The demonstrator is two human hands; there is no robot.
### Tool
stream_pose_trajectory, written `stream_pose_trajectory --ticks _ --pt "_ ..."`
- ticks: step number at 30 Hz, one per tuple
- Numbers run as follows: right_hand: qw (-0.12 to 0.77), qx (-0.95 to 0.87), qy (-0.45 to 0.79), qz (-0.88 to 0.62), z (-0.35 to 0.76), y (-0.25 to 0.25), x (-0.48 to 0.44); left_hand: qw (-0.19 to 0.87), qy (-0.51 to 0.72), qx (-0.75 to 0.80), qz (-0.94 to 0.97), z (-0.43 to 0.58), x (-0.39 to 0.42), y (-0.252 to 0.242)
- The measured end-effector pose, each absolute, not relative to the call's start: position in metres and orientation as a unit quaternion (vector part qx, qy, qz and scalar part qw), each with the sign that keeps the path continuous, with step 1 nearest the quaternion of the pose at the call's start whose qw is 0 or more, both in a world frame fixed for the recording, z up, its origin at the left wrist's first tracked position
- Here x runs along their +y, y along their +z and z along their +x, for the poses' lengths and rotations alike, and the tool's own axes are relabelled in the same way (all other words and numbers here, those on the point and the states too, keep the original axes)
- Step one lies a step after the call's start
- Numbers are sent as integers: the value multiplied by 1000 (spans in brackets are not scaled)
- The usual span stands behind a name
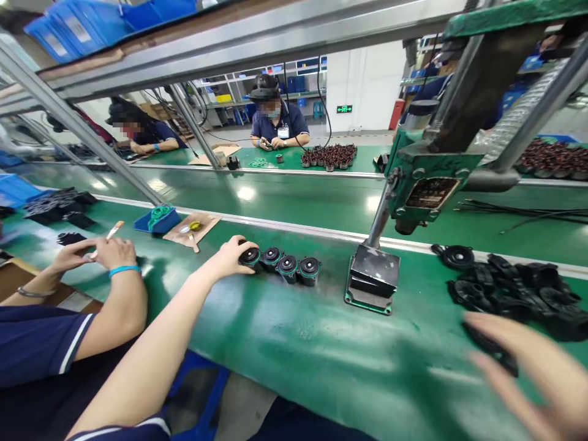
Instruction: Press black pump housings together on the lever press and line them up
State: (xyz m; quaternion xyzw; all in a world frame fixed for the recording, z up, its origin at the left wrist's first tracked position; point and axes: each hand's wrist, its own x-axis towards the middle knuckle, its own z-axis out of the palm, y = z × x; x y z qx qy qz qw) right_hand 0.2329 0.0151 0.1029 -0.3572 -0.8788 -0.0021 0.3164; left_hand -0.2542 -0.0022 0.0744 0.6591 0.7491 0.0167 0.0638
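Observation:
My left hand [226, 258] has its thumb and fingers closed around the leftmost black cylindrical housing with a green sealing ring [250, 257]. Beside it stand three similar black housings [288, 266], upright in a row on the green bench. Smeared by motion, my right hand [528, 367] grips a black plastic cover [493, 348] between thumb and fingers, low at the right. Just beyond that hand lies a pile of black plastic covers [519, 288]; one round cover [459, 256] rests at its far left.
A green hand press [425, 177] rises above a black metal block [375, 269] right of the housings. To my left, a co-worker's hands [105, 252] work near a blue tray of green rings [158, 219]. A metal shelf rail [257, 46] crosses overhead.

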Motion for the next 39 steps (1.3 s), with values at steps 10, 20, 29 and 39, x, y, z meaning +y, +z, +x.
stream_pose_trajectory --ticks 10,20,29,39 --pt "35 -945 110 -308 17 75 80 98 -47 699 707 -222 19 89" --pt "0 -955 108 -278 54 64 38 75 -29 666 742 -194 -44 86" --pt "-56 -964 131 -226 54 63 45 66 -70 684 723 -165 -71 92" --pt "-78 -957 165 -226 78 65 56 48 72 631 771 -82 -64 77"
